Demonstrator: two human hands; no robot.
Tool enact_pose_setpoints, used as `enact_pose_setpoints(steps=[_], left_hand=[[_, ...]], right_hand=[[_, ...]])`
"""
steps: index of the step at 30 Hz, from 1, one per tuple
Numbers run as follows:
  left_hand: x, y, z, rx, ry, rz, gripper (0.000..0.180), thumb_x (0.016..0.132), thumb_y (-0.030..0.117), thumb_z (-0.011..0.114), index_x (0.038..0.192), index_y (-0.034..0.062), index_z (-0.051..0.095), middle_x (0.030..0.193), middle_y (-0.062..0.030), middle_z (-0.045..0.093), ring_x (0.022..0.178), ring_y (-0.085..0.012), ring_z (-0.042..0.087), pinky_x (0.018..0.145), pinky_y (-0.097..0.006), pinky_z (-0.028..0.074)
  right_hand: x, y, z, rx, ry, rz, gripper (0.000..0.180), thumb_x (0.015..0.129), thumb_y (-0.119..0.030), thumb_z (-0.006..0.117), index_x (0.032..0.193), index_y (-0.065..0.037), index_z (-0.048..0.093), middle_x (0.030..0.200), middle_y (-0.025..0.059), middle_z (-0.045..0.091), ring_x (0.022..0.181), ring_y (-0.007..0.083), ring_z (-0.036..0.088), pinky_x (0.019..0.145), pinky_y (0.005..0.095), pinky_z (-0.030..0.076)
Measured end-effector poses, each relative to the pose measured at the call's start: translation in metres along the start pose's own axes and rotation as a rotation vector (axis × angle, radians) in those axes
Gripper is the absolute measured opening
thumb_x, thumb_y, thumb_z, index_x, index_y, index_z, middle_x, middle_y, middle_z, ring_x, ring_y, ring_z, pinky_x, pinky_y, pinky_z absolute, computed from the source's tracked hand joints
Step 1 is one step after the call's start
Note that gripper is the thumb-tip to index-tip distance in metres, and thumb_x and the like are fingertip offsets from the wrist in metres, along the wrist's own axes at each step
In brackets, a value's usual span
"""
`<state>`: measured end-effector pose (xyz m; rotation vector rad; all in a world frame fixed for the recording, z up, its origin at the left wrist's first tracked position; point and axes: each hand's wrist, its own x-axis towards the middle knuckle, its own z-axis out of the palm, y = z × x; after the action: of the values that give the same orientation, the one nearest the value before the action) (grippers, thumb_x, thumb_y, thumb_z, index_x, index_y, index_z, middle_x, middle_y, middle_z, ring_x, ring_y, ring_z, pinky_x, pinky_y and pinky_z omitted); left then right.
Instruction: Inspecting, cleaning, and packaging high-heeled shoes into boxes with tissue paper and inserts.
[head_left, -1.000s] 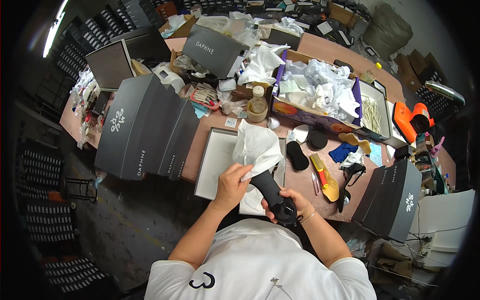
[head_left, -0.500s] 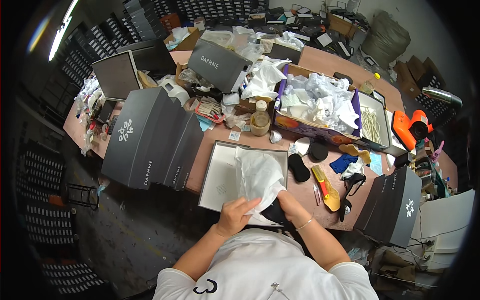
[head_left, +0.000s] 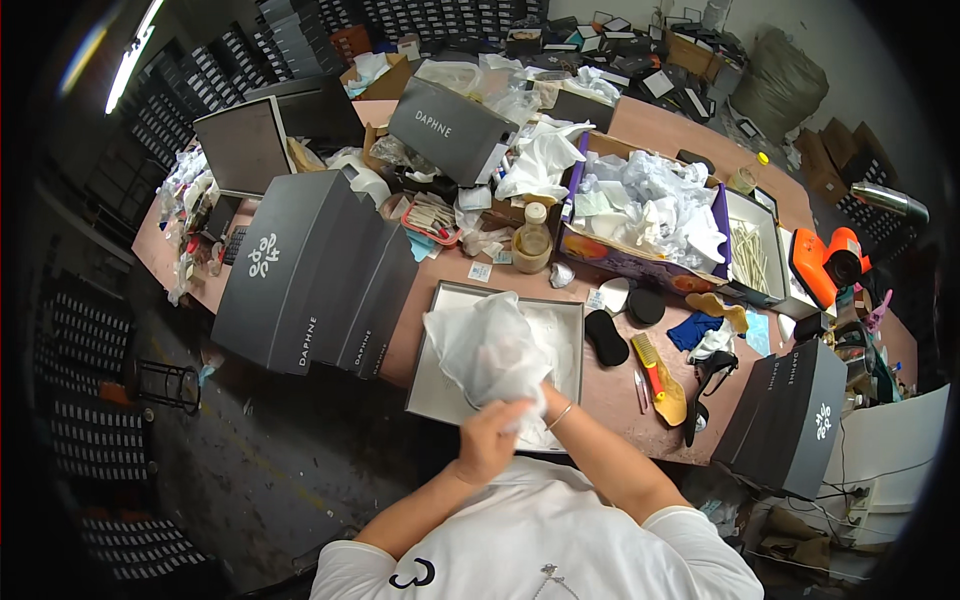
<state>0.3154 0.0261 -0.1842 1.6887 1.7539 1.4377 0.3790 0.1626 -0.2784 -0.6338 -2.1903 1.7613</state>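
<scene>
A thin white cloth or paper bag [head_left: 485,340] bunches over the open shoe box [head_left: 428,388], which has a grey rim and pale inside. My left hand [head_left: 488,438] is closed on the bag's near edge. My right hand [head_left: 550,402] reaches into the bag up to the wrist. Its fingers show only as a faint pinkish patch through the white material, so whether they hold anything is hidden. More crumpled white paper [head_left: 548,335] lies in the right side of the box.
Dark grey shoe boxes [head_left: 285,270] stand left, others [head_left: 785,415] right. Behind are a glue bottle [head_left: 532,240] and a purple carton [head_left: 640,265] of crumpled paper. A yellow-red brush [head_left: 648,365], black sponge [head_left: 605,338], black sandal [head_left: 708,385] and orange heat tool [head_left: 825,265] lie rightward.
My right hand has pushed forward and left into the bag. The bag has spread leftward over the box. The black item by my right hand no longer shows.
</scene>
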Motion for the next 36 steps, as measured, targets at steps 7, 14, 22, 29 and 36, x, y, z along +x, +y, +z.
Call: enact_pose_setpoints(steps=[7,14,22,29,36], left_hand=[[0.002,-0.055,-0.040,-0.463,0.625,-0.532,0.022,0.096,0.013,0.054,0.104,-0.0045,0.065,0.088,-0.0009,0.063,0.076,-0.0054,0.052,0.068,-0.021,0.043],[-0.003,-0.017,-0.061,-0.060,0.513,-0.280,0.018,0.090,0.006,0.058,0.105,-0.0012,0.065,0.082,-0.0044,0.063,0.068,-0.0093,0.053,0.062,-0.022,0.043],[-0.007,-0.004,-0.073,-0.112,0.340,-0.387,0.017,0.082,0.002,0.064,0.099,0.0001,0.066,0.068,-0.0058,0.054,0.057,-0.0160,0.052,0.052,-0.027,0.040],[-0.037,-0.038,-0.092,-0.672,0.163,-0.655,0.066,0.089,0.054,0.044,0.122,-0.0020,0.056,0.097,-0.0116,0.060,0.097,-0.0211,0.058,0.088,-0.034,0.044],[-0.095,-0.078,-0.051,-1.811,0.097,-1.092,0.077,0.088,0.062,0.038,0.135,0.0018,0.042,0.124,-0.0133,0.054,0.116,-0.0266,0.053,0.100,-0.041,0.043]], right_hand=[[-0.039,-0.136,-0.024,-0.839,-0.204,-0.189,0.016,0.081,-0.015,0.059,0.093,-0.007,0.065,0.092,0.0145,0.064,0.080,0.0312,0.061,0.068,0.0392,0.047],[-0.060,-0.169,-0.057,-0.965,0.051,-0.643,0.013,0.075,-0.015,0.060,0.086,-0.009,0.063,0.112,0.0093,0.058,0.103,0.0260,0.054,0.082,0.0388,0.041],[-0.046,-0.135,-0.055,-0.854,0.571,-0.662,0.020,0.064,-0.018,0.076,0.081,-0.013,0.066,0.121,0.0087,0.055,0.108,0.0303,0.050,0.089,0.0437,0.035],[-0.033,-0.107,-0.040,0.302,-0.131,-0.237,0.016,0.089,-0.017,0.065,0.087,-0.001,0.063,0.082,0.0060,0.062,0.074,0.0113,0.055,0.066,0.0235,0.044],[-0.038,-0.134,0.033,0.414,-0.669,-0.361,0.017,0.090,-0.016,0.063,0.087,0.001,0.062,0.083,0.0094,0.062,0.075,0.0217,0.058,0.071,0.0312,0.046]])
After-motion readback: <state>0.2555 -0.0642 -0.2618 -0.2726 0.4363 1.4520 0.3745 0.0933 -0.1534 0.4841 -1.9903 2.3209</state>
